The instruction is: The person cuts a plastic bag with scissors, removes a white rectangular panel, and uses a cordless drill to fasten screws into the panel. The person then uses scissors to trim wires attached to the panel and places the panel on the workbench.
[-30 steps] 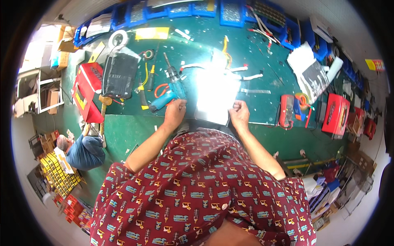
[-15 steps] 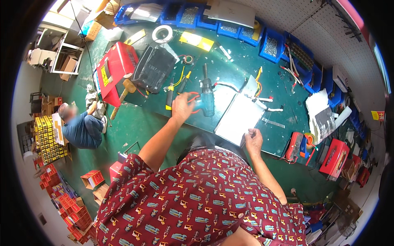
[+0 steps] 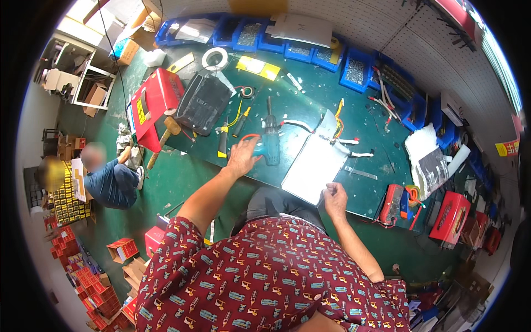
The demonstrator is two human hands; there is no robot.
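Note:
A teal and dark power drill [image 3: 271, 141] lies on the green workbench, its bit pointing to the far side. Beside it my left hand [image 3: 242, 157] reaches over a red-handled tool [image 3: 251, 136], with fingers stretched and apart; the rest of that tool is hidden. To the right of the drill is a flat, bright white box-like panel [image 3: 312, 169] with white and yellow wires [image 3: 339, 119] at its far end. My right hand [image 3: 335, 200] is by the panel's near right edge, fingers curled together; whatever they pinch is hidden.
Blue bins [image 3: 354, 72] of small hardware line the back. A black case [image 3: 203, 104], red toolbox [image 3: 157, 97] and mallet [image 3: 166, 135] stand at the left. Red tools [image 3: 391, 203] lie near the right edge. Another person [image 3: 113, 180] crouches at left on the floor.
The view has shifted slightly. My left hand stays beside the drill, now covering more of the red handles. My right hand remains by the panel's edge, fingers still curled.

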